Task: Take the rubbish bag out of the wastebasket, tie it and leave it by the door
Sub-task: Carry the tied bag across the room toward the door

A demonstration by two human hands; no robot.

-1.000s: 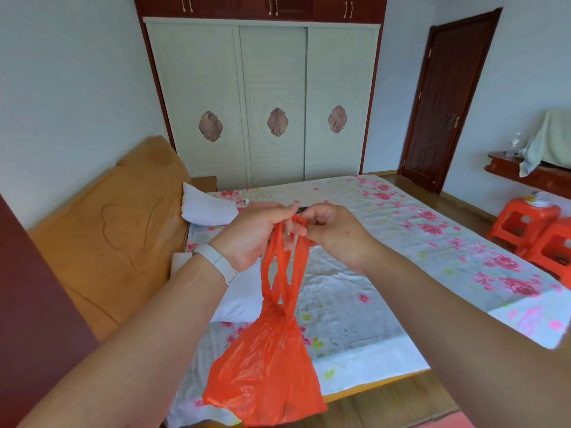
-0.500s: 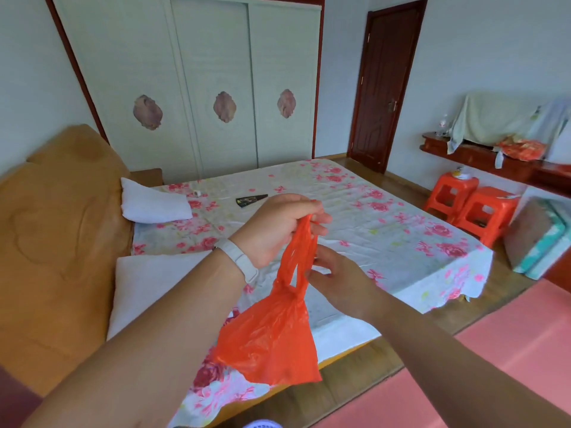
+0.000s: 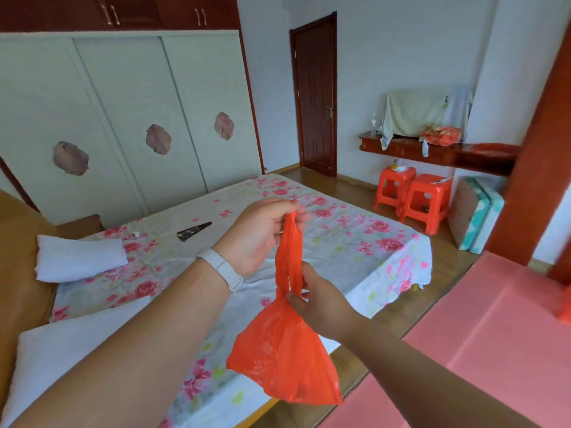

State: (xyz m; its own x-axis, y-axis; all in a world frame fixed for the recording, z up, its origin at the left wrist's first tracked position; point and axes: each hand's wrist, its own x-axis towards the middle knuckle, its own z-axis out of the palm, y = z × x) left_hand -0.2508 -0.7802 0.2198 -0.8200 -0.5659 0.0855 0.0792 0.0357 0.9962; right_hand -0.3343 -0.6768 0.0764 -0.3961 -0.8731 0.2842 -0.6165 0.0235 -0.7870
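One rubbish bag [image 3: 285, 356], two hands

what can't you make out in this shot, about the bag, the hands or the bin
Head view, the only one:
- Contents of the orange bag: the plastic hides them.
- Knot at the neck: the right hand covers part of it, so whether it is tight is unclear.
- Handle tops: hidden inside the left hand grip.
- Wastebasket: not in the frame.
- Small item on the near stool: too small to identify.
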